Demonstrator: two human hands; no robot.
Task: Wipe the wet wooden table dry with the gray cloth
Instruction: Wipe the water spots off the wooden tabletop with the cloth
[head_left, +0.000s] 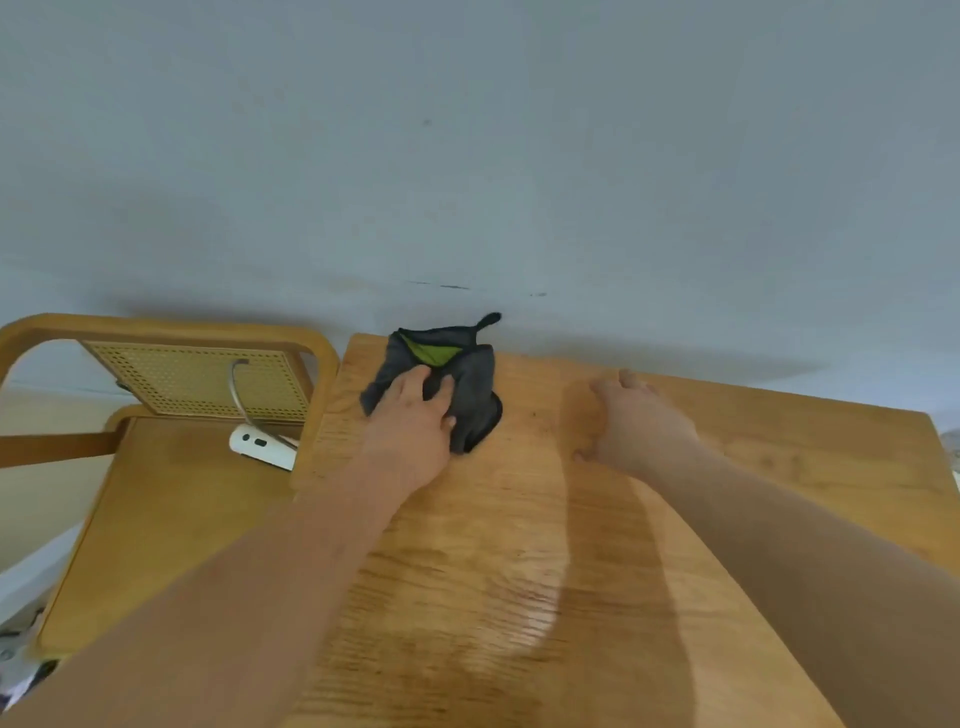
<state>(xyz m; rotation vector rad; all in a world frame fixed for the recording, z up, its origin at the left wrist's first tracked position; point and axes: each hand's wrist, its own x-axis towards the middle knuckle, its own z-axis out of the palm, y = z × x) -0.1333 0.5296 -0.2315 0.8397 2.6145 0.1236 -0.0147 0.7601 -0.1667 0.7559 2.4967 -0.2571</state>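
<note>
A gray cloth (470, 379) with a green inner patch and a small loop lies bunched at the far left corner of the wooden table (779, 457). My left hand (415, 421) lies on top of the cloth, its fingers bent down into the folds. My right hand (641, 421) rests on the bare wood to the right of the cloth, a short gap away, with its fingers loosely curled and nothing in it. A glossy wet sheen shows on the tabletop near me, between my forearms.
A wooden chair (171, 499) with a cane back stands against the table's left side. A white device (262, 447) with a grey cable lies on its seat. A pale wall (467, 156) runs right behind the table's far edge.
</note>
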